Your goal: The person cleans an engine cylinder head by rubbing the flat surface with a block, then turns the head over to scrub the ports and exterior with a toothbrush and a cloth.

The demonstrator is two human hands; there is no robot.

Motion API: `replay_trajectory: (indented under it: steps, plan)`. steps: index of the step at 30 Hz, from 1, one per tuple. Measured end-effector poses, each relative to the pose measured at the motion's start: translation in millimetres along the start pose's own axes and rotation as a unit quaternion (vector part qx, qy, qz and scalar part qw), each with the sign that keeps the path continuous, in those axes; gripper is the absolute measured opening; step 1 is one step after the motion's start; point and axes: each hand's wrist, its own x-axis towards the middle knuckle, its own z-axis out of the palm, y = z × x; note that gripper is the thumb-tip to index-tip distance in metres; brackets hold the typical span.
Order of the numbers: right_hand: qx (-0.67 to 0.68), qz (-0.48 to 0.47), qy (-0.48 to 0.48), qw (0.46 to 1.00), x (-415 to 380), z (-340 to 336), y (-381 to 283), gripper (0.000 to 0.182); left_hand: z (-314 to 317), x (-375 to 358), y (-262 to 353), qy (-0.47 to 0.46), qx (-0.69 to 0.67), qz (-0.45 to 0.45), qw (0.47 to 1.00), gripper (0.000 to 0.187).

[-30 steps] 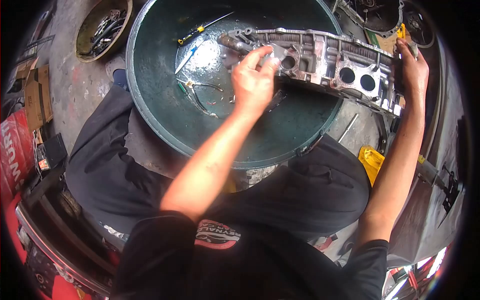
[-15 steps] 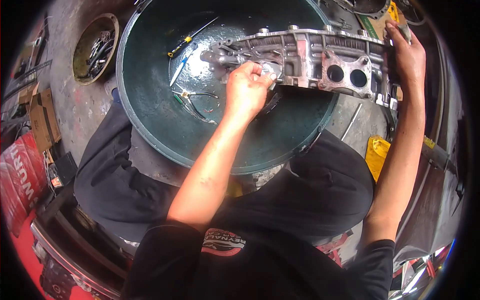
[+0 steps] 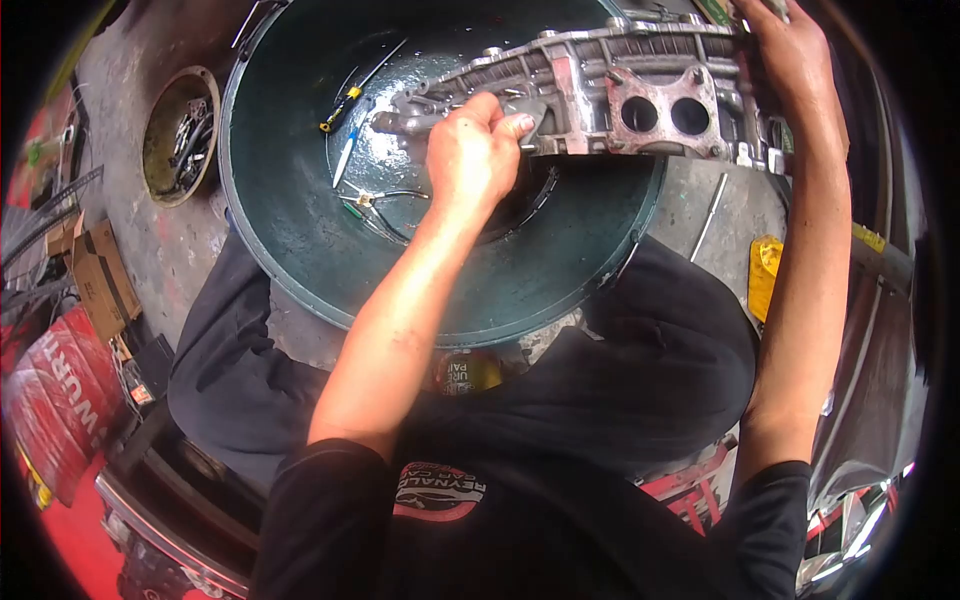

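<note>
A long grey metal engine part [image 3: 570, 85] with two round ports lies over the upper right of a large dark green tub [image 3: 350, 280]. My left hand [image 3: 472, 150] is closed at its left portion, thumb and fingers pinching a flat grey piece [image 3: 533, 115] against it. At the far right end of the engine part is my right hand [image 3: 792, 50], its fingers bent over that end and partly cut off by the top of the view. A yellow-handled screwdriver [image 3: 342, 108], a blue-and-white tool [image 3: 347, 157] and pliers [image 3: 368, 199] lie inside the tub.
Left of the tub stands a round bowl [image 3: 160, 165] of small metal parts. A metal rod [image 3: 708, 217] and a yellow object [image 3: 765, 270] are on the floor to the right. A can [image 3: 468, 372] stands between the legs, and cardboard [image 3: 103, 278] is at the left.
The engine part and both hands appear higher and slightly farther left in view. The can between the legs shows more fully. Both hands remain at the engine part.
</note>
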Motion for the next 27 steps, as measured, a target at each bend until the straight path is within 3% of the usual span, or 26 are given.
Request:
replay_trajectory:
  steps: [2,6,10,13,14,17,21,22,25,27]
  plan:
    - [0.006,-0.007,-0.013,1.0,-3.7,-3.5,6.1,0.013,0.4,-6.5,5.5,0.018,0.019,-0.005,1.0,0.033]
    - [-0.029,-0.044,0.006,0.999,-5.5,-6.9,4.3,0.012,-6.4,-9.5,-11.6,-0.052,0.085,0.042,0.994,0.032]
    - [-0.006,-0.014,0.002,1.0,1.2,-3.7,13.1,0.011,2.5,8.5,-11.9,-0.047,-0.024,-0.022,0.998,0.034]
    - [-0.015,-0.036,0.01,0.999,-1.0,-4.7,7.7,0.012,-2.4,4.6,-29.9,-0.143,-0.023,-0.08,0.986,0.037]
    - [-0.02,-0.039,0.017,0.999,-6.5,-6.6,6.7,0.013,-1.1,3.5,-21.9,-0.128,0.002,-0.055,0.99,0.038]
    - [-0.02,-0.046,0.017,0.999,-0.5,-4.9,15.6,0.015,0.4,6.1,-11.1,-0.108,0.0,-0.109,0.988,0.038]
    - [-0.036,-0.048,0.022,0.998,2.1,-2.0,3.1,0.016,9.4,-4.2,-17.7,0.014,0.004,-0.007,1.0,0.034]
    - [-0.028,-0.041,0.023,0.999,6.6,-0.1,9.4,0.016,9.5,-6.1,-20.2,-0.003,-0.027,-0.04,0.999,0.027]
    - [-0.009,-0.042,0.017,0.999,12.1,-1.1,17.6,0.017,-10.6,-20.9,-15.1,0.088,-0.221,-0.061,0.969,0.02]
    - [-0.016,-0.036,0.003,0.999,3.1,-3.2,13.5,0.017,-18.4,-27.2,-13.0,0.038,-0.259,-0.096,0.96,0.022]
